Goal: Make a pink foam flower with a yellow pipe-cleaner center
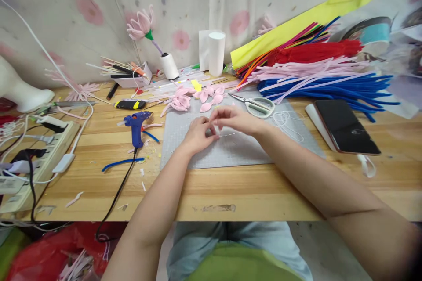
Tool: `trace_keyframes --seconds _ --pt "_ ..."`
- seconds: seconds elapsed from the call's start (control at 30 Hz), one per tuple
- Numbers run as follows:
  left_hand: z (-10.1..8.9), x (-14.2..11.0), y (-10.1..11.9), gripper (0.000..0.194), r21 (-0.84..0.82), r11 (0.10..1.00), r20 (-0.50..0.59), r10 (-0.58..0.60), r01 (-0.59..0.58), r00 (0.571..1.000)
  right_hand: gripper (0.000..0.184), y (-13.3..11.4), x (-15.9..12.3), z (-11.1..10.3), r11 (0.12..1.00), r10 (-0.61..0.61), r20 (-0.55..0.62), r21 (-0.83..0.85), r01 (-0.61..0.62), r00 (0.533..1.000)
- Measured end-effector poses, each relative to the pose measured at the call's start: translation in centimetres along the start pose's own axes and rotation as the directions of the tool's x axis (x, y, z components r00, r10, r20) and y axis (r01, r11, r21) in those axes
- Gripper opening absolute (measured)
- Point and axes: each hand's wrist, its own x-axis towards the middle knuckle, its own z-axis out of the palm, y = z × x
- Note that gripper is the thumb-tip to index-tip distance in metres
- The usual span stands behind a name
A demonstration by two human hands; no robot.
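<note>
Over the grey cutting mat (pixel 227 158), my left hand (pixel 199 135) and my right hand (pixel 232 120) meet with fingertips close together. The left fingers are closed in a pinch, and a thin white string (pixel 231 134) runs from them to the right, under my right wrist, towards a loose coil. My right fingers are bent and pinched together; what lies between them is too small to make out. Just beyond the hands lie pink fuzzy petals (pixel 206 99). White-handled scissors (pixel 260 107) rest beyond my right wrist.
A blue glue gun (pixel 136 127) and yellow-black cutter (pixel 130 104) lie left, near a power strip (pixel 49 158) with cables. Blue pipe cleaners (pixel 329 90), pink ones (pixel 296 70) and a phone (pixel 346 125) lie right. A pink flower (pixel 141 26) stands in a white spool (pixel 169 66).
</note>
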Motion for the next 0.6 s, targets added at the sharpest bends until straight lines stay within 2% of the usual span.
trace_keyframes --seconds 0.03,0.07,0.13,0.17,0.23,0.37,0.43,0.53,0.6 --pt "0.0 0.0 -0.1 0.008 0.031 0.999 0.054 0.041 -0.042 0.998 0.014 1.3 1.0 -1.2 0.999 0.009 -0.215 -0.036 -0.017 0.977" --pt "0.0 0.1 -0.2 0.008 0.059 0.997 0.065 0.049 -0.053 0.997 0.010 2.4 1.9 -2.2 0.996 0.031 -0.397 -0.067 -0.062 0.917" --pt "-0.1 0.2 -0.6 0.007 0.111 0.994 0.000 0.005 -0.005 1.000 0.008 3.7 3.8 -3.9 0.972 0.028 -0.601 -0.170 -0.162 0.799" --pt "-0.2 0.3 -0.8 0.006 0.130 0.991 -0.052 -0.023 0.030 0.998 0.010 3.9 4.8 -4.5 0.950 -0.019 -0.629 -0.255 -0.183 0.777" --pt "-0.4 0.4 -1.2 0.005 0.153 0.983 -0.162 -0.071 0.096 0.984 0.013 3.6 7.1 -4.9 0.872 -0.099 -0.599 -0.437 -0.221 0.795" --pt "-0.8 0.2 -1.7 0.011 0.141 0.967 -0.351 -0.150 0.210 0.924 0.020 2.8 11.7 -4.4 0.677 -0.166 -0.470 -0.693 -0.246 0.867" --pt "-1.0 0.1 -1.7 0.010 0.113 0.966 -0.387 -0.173 0.233 0.906 0.026 3.0 13.6 -3.9 0.604 -0.187 -0.444 -0.756 -0.253 0.876" --pt "-1.1 0.0 -1.6 0.006 0.095 0.969 -0.389 -0.174 0.227 0.905 0.035 3.9 15.7 -3.3 0.528 -0.192 -0.434 -0.802 -0.280 0.880" --pt "-1.1 0.0 -1.5 0.005 0.095 0.973 -0.386 -0.158 0.210 0.909 0.030 4.4 16.6 -3.2 0.492 -0.164 -0.422 -0.818 -0.297 0.891"
